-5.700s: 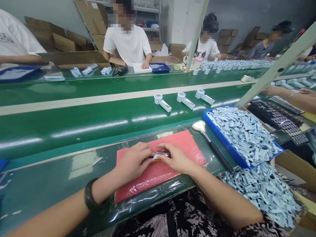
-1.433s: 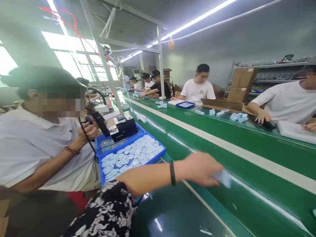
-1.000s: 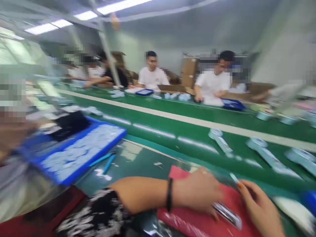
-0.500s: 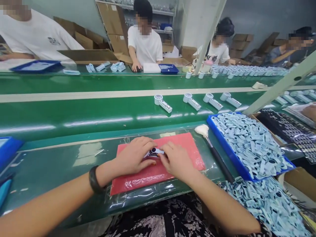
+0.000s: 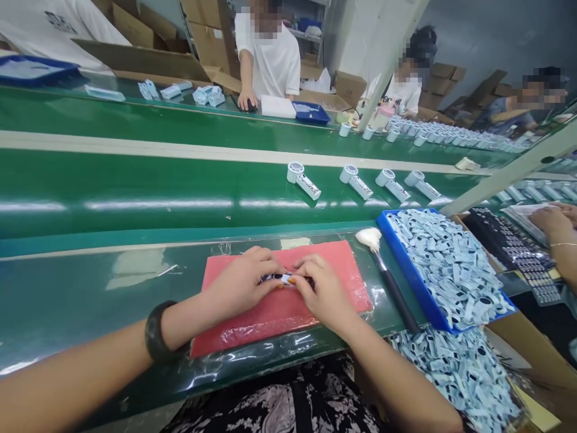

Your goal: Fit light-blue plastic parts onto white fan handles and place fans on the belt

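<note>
Our left hand [image 5: 241, 285] and right hand [image 5: 321, 293] pinch together on a small part [image 5: 283, 278] between them; it looks light, stiff and best held by its edges.

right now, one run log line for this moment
left hand: on small part | right hand: on small part | under: red mat | right: blue tray, brush

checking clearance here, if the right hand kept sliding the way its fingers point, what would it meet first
The right hand points left, toward the left hand. It would likely meet the small part pinched between them first, then the left hand's fingertips; depth is hard to judge.
</note>
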`<state>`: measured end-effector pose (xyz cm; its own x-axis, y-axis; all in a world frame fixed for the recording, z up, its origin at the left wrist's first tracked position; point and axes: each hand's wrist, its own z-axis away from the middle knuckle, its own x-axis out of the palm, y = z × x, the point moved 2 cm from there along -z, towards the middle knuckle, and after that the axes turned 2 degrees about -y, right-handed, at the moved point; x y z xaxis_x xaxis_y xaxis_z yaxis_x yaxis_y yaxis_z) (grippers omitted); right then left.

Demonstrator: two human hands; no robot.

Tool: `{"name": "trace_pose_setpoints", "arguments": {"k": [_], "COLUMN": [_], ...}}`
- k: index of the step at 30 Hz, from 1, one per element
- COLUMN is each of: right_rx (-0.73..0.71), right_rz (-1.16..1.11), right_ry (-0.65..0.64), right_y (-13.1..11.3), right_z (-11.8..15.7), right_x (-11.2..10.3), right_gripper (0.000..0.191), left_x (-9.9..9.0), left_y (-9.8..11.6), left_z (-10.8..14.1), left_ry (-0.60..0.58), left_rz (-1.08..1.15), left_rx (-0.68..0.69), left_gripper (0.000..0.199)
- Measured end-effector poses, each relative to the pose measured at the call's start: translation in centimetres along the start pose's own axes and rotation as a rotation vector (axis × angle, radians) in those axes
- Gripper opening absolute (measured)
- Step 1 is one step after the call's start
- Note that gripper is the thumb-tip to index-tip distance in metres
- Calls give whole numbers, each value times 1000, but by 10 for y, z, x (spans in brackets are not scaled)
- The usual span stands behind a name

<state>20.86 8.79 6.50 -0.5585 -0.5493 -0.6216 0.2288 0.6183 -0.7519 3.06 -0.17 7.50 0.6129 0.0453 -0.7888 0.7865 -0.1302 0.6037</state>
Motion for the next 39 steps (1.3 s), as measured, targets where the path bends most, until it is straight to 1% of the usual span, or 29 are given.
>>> {"name": "trace_pose_setpoints", "arguments": {"k": [2, 5, 8, 9, 11, 13, 15, 17, 20, 24, 26, 29, 33, 36, 37, 39], "right_rx": [52, 80, 43, 24, -8, -24, -43, -69, -121, -150, -153, -156, -102, -17, 12, 44], "right_rz": [-145, -200, -146, -98, 2, 60, 68, 57, 53, 163, 217, 230, 175, 64, 31, 11], "right_ry": [-19, -58, -80, -67, -14, 22, 26, 36, 64, 48, 42, 39, 1, -36, -48, -100], "right_y": [5, 5, -1, -4, -6, -5, -1, 2, 3, -2, -2, 1, 5, 6, 5, 3], "right_z": [0, 4, 6, 5, 3, 0, -2, -1, 2, 3, 3, 3, 3, 4, 5, 9], "right_x": [4, 4, -2, -4, -7, -6, -2, 3, 7, 7, 8, 13, 18, 11, 7, 1], "right_gripper": [13, 3, 12, 14, 11, 9, 9, 9, 10, 13, 15, 16, 16, 13, 15, 27], "left_x": [0, 1, 2, 2, 2, 1, 1, 1, 0, -1, -2, -2, -5, -7, -7, -4], "left_y": [0, -1, -3, -3, -3, -2, -2, -4, -6, -9, -8, -7, -6, -1, 2, 8], "left_z": [1, 5, 7, 6, 4, 0, -3, -3, 0, 4, 3, 1, -1, 4, 7, 16], "left_ry": [-12, 2, 60, 77, 92, 71, 25, -5, 9, 36, 38, 26, -4, 17, 30, 47], "left_rz": [-1, -1, 28, 32, 21, 1, -1, 9, 14, -20, -34, -51, -86, -133, -154, -200], "left_rx": [12, 34, 22, 13, -9, -51, -100, -120, -72, -3, -9, -31, -32, 44, 85, 153], "left_gripper": [17, 20, 23, 24, 24, 20, 17, 17, 24, 32, 32, 30, 27, 27, 27, 24]}}
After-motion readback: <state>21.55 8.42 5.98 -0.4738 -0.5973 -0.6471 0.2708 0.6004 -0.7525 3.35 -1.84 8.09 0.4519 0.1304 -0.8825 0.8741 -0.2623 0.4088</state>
